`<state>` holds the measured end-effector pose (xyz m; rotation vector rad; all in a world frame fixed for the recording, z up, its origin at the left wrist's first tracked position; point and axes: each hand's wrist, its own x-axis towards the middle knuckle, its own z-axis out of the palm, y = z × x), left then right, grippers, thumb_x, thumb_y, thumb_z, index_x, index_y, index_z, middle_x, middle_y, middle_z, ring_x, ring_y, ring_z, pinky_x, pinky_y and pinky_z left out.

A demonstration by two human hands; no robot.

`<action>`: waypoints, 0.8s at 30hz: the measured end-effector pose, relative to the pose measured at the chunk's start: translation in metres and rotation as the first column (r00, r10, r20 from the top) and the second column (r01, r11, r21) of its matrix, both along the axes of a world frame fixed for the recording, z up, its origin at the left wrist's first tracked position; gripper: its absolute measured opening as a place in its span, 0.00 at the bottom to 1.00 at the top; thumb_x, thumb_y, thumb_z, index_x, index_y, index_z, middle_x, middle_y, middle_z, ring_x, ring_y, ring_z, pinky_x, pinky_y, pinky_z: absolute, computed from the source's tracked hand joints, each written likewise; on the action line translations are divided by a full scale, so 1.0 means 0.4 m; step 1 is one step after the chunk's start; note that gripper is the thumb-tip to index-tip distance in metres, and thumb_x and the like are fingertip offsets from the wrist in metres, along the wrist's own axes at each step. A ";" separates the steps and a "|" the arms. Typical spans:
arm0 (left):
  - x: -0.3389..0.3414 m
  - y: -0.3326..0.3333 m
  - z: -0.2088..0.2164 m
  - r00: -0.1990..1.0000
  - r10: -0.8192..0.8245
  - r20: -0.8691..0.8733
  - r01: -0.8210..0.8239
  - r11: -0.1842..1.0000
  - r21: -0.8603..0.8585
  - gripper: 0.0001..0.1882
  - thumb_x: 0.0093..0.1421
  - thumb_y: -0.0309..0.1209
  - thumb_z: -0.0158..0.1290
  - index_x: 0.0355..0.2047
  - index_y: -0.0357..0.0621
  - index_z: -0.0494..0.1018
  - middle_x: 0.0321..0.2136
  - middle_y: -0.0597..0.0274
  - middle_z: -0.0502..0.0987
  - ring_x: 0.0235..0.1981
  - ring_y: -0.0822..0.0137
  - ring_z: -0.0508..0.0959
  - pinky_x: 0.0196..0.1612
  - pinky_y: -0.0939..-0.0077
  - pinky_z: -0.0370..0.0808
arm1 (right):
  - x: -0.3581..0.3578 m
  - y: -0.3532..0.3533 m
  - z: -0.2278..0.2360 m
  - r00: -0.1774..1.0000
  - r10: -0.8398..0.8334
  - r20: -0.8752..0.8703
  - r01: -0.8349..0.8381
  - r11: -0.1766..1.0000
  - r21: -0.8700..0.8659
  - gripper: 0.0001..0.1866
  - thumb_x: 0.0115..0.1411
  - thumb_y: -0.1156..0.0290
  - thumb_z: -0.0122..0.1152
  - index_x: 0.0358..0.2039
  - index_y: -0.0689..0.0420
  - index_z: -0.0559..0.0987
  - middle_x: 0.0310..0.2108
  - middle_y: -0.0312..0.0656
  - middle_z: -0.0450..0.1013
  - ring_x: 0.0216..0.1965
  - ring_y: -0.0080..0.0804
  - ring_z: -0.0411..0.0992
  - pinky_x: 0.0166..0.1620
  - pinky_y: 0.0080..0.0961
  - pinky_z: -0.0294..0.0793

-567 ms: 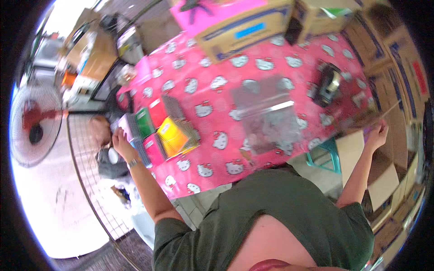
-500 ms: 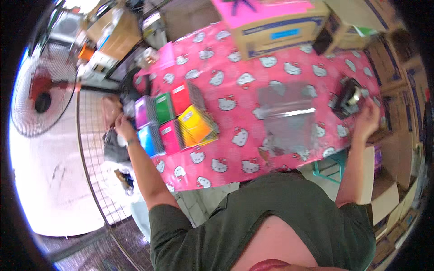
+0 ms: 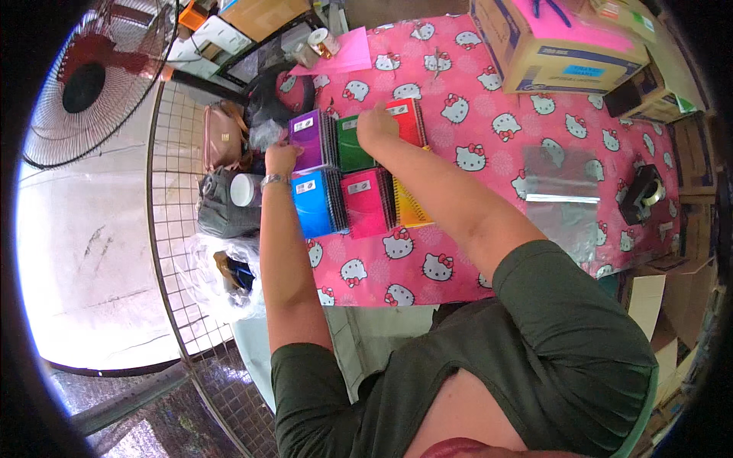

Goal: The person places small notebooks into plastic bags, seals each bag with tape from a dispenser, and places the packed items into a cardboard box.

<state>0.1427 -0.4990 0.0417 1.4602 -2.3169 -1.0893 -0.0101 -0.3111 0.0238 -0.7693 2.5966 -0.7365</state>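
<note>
Six piles of spiral notebooks lie in two rows on a pink cat-print tablecloth (image 3: 458, 156). Purple (image 3: 306, 145), green (image 3: 353, 153) and red (image 3: 412, 130) ones form the far row. Blue (image 3: 313, 206), pink (image 3: 365, 202) and yellow (image 3: 408, 206) ones make up the near row, the yellow partly behind my right forearm. My left hand (image 3: 281, 159) is at the purple notebooks' left edge, its visible fingers apart. Over the far side, between green and red, rests my right hand (image 3: 378, 128); its fingertips are hidden.
Clear plastic bags (image 3: 561, 198) lie right of the notebooks, with a black tape dispenser (image 3: 643, 195) beyond. Cardboard boxes (image 3: 565, 69) stand at the far right. A wire rack (image 3: 172, 198), brown handbag (image 3: 224, 136), white-lidded jar (image 3: 245, 190) and fan (image 3: 84, 88) are at left.
My right hand has come from beside the tape dispenser across to the green and red notebooks. My left hand has moved from the handbag to the purple notebooks. The view has shifted.
</note>
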 end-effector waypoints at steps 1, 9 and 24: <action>0.007 -0.009 -0.014 0.997 -0.061 -0.036 0.059 0.997 -0.048 0.14 0.40 0.29 0.59 0.28 0.32 0.78 0.25 0.49 0.79 0.27 0.62 0.79 0.33 0.69 0.73 | 0.008 -0.015 -0.001 0.999 -0.037 0.000 0.037 0.998 0.043 0.17 0.52 0.66 0.60 0.40 0.61 0.75 0.47 0.50 0.65 0.46 0.46 0.70 0.43 0.39 0.75; -0.036 0.075 0.022 0.987 0.040 -0.158 -0.031 0.998 0.063 0.18 0.40 0.26 0.62 0.34 0.31 0.76 0.25 0.56 0.79 0.30 0.65 0.78 0.35 0.71 0.73 | 0.012 0.001 0.025 0.982 -0.148 -0.117 0.141 0.988 -0.068 0.13 0.60 0.70 0.44 0.43 0.60 0.71 0.41 0.51 0.71 0.40 0.43 0.73 0.38 0.39 0.75; 0.015 0.007 0.090 0.787 0.342 -0.514 0.182 0.667 0.722 0.34 0.64 0.56 0.36 0.55 0.38 0.63 0.51 0.52 0.68 0.47 0.59 0.69 0.52 0.64 0.64 | -0.013 -0.165 0.258 0.366 0.612 -0.701 -0.884 0.463 -0.058 0.17 0.49 0.65 0.59 0.40 0.56 0.77 0.38 0.48 0.75 0.44 0.42 0.73 0.44 0.43 0.69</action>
